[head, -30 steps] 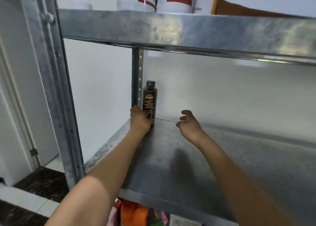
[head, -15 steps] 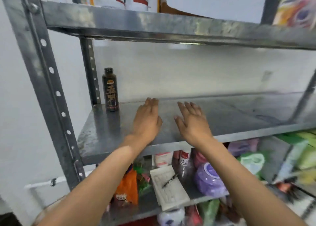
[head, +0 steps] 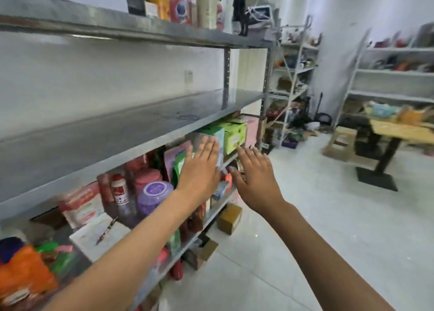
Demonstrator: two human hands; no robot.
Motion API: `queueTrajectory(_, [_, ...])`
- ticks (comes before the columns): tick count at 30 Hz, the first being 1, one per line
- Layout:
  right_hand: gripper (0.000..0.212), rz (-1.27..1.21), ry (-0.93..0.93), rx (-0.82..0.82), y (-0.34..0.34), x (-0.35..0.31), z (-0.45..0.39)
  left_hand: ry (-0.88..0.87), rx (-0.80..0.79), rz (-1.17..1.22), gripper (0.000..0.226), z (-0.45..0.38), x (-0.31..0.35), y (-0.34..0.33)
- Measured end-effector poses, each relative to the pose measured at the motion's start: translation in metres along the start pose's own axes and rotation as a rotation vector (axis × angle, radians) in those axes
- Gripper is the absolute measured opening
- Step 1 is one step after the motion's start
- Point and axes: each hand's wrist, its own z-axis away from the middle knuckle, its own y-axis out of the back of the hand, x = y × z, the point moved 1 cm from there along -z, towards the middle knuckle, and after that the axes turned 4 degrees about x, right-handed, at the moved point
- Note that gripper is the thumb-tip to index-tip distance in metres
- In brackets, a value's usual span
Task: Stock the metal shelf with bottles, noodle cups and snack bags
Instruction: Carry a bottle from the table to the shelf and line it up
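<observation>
Now both hands, left hand [head: 199, 169] and right hand [head: 254, 176], hover flat-fingered and empty beside the metal shelf [head: 122, 132]

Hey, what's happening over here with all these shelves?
A person is partway through stocking a metal shelf in a storeroom. At this moment both hands are empty and stretched forward with straight fingers: the left hand is in front of the packets on the lower shelf, the right hand just beside it over the floor. The visible stretch of the middle shelf is bare, while the shelf below is crowded with a purple jar, a green box and other goods. Nothing is being held.
</observation>
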Motion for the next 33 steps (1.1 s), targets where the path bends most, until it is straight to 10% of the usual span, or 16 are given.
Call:
queueTrajectory(12, [0.056, 0.202, -0.549, 0.096, 0.156, 0.246, 0.237, -0.443, -0.082, 0.276, 0.064, 0.021, 0.348, -0.011])
queueTrajectory(24, [0.052, 0.29, -1.092, 0.267, 0.243, 0.308, 0.491, -0.967, -0.242, 0.43, 0.064, 0.144, 0.588, 0.011])
queueTrajectory(33, [0.057, 0.224, -1.286, 0.27, 0.246, 0.337, 0.565, -1.018, -0.4, 0.632, 0.058, 0.22, 0.669, -0.004])
